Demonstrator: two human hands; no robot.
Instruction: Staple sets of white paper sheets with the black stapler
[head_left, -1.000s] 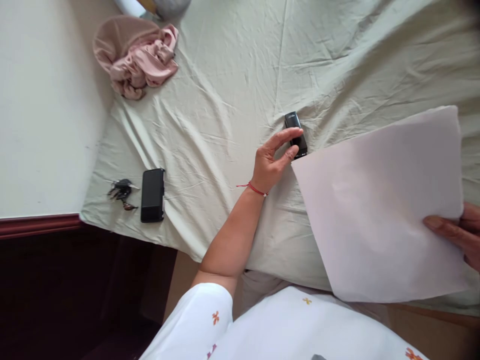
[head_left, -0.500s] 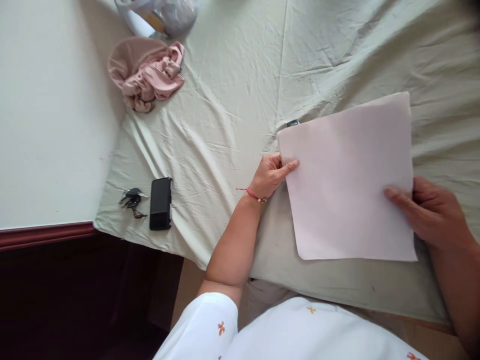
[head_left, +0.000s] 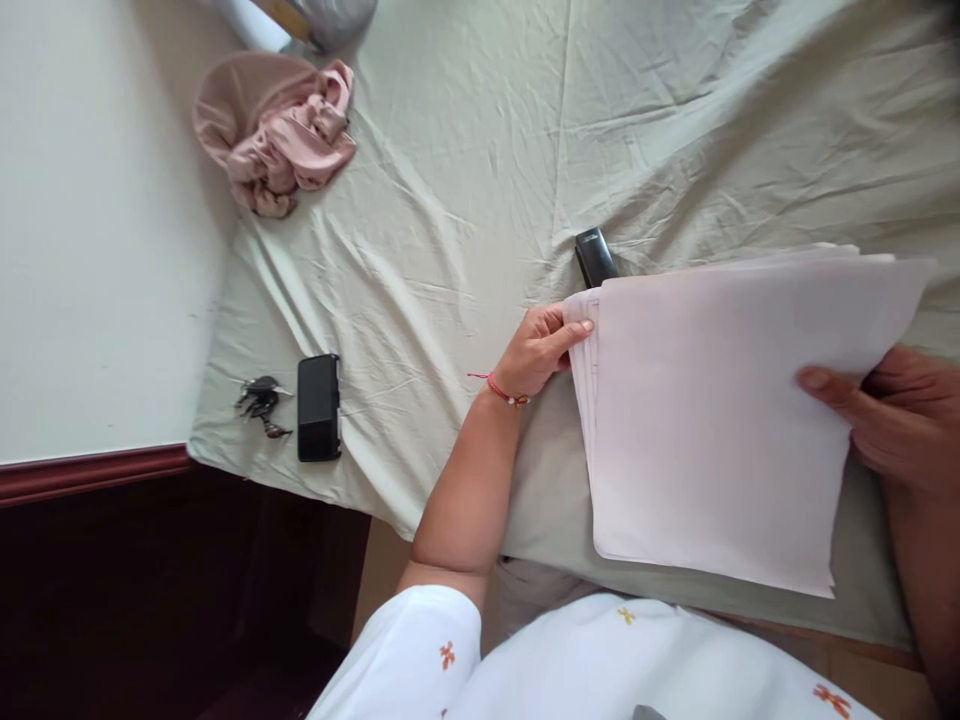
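Squaring up a stack of papers [head_left: 720, 420] over the green bedsheet [head_left: 465, 180], near its front edge — looks best done by keeping both grips light so the sheets can slide flush, since the left edges are fanned. Left hand [head_left: 541, 348] pinching the stack's near-left corner, thumb on top, wrist straight, forearm angled up from the body. Right hand [head_left: 889, 415] clamped on the opposite edge, thumb over the top sheet. Black stapler [head_left: 595, 257] just behind that left corner — worth not knocking.
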